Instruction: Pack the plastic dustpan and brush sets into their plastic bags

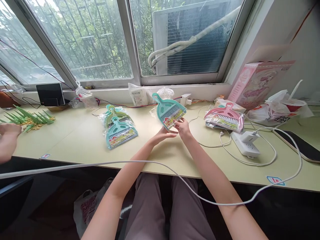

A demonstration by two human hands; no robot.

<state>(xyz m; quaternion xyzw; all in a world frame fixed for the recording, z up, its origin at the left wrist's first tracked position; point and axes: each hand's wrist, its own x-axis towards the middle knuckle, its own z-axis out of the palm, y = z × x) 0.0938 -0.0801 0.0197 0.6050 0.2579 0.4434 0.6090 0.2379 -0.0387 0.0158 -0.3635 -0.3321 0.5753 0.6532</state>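
A teal dustpan-and-brush set point(168, 110) was held tilted above the pale table point(72, 141), its handle aimed at eleven o'clock. Its lower edge was pinched at five o'clock by the right hand point(183, 128); at six o'clock, thumb and fingers of the left hand point(162, 135) were parted beside the lower corner, though whether it was gripped could not be told. Between eight and nine o'clock, bagged teal and green sets point(121, 131) were overlapped; at three, a pink set point(225, 116) was laid atop others. A power strip point(246, 146) was placed near four, a pink box point(261, 80) between two and three. At nine, far off, green spiky pieces point(32, 119) were heaped beside another person's hand point(7, 141).
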